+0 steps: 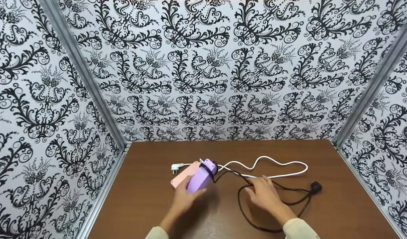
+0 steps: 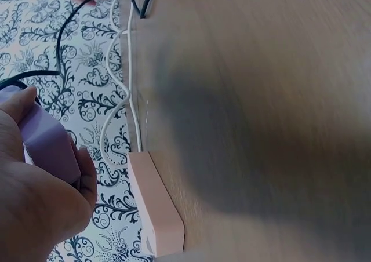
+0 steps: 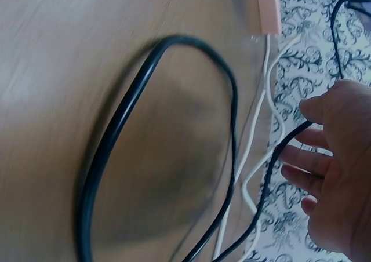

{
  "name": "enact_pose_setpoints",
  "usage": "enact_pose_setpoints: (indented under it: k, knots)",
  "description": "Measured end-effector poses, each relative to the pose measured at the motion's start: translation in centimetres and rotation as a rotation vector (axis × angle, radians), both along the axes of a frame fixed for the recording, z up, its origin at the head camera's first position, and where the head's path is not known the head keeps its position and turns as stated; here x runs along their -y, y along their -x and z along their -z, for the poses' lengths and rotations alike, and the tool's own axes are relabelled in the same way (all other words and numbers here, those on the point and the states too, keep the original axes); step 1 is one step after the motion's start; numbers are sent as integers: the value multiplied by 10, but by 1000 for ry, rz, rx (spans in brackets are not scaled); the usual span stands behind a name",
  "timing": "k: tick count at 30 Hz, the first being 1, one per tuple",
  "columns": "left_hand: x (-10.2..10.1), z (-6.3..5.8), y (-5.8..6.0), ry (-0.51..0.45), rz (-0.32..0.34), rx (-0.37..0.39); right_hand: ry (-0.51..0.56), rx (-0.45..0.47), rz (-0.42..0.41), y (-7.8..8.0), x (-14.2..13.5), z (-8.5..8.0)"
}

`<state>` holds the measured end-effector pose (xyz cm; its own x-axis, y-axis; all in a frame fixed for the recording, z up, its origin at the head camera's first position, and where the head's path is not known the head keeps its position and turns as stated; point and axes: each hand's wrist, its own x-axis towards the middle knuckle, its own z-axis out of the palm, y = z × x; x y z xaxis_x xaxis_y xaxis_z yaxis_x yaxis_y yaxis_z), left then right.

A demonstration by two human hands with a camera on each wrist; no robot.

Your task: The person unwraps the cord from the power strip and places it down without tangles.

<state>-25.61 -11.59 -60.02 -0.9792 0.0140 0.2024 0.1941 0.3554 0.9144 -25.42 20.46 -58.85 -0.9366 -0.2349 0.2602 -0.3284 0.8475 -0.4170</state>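
Observation:
My left hand [image 1: 184, 196] grips a purple power strip [image 1: 199, 179], raised over the table and tilted. The strip's black cord [image 3: 116, 123] is wrapped around its far end. From there the cord runs across to my right hand [image 1: 264, 194], which pinches it between thumb and fingers, as the right wrist view shows. Past that hand, the cord lies in a wide loop on the table, with its black plug [image 1: 315, 188] at the right. In the left wrist view, fingers and palm cover part of the purple strip [image 2: 49, 140].
A pink power strip [image 1: 186, 175] lies on the brown table [image 1: 150, 152] just beyond my left hand. Its white cord [image 1: 283, 163] snakes rightward behind the black one and crosses under it. A white plug [image 1: 175, 167] sits at the left. Patterned walls [image 1: 203, 73] enclose the table.

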Motion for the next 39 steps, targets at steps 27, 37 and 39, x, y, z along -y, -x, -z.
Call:
enact_pose_setpoints:
  k: [27,37,39]
  knots:
    - [-20,-5,-9,58,62,4,-33,-333,-313,-4,64,-12]
    - [-17,-5,-12,143,83,-30,-33,-475,-339,-3,61,-15]
    - [-17,-7,-11,180,75,-36,-10,-504,-337,-2,61,-16]
